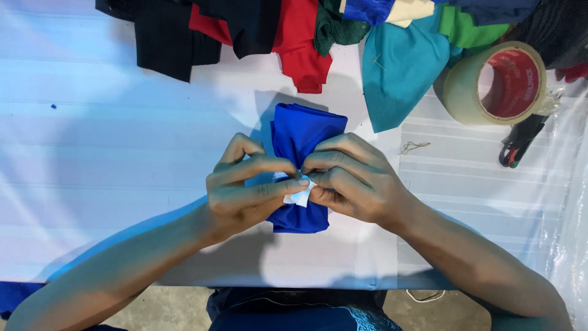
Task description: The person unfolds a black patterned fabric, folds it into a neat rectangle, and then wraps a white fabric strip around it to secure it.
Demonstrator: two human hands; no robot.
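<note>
A folded royal-blue cloth (304,132) lies bunched at its middle on the white table (104,153). My left hand (245,187) and my right hand (352,178) meet over the bunched part, fingers curled. Between the fingertips of both hands sits a small white piece, like paper or tape (300,195), pinched against the cloth. The cloth's lower end shows below my hands.
A pile of cloth pieces lies along the far edge: black (162,37), red (300,43), teal (401,73), green (462,27). A big roll of clear tape (496,83) stands at the right, with scissors (520,144) beside it. Clear plastic sheet covers the right side.
</note>
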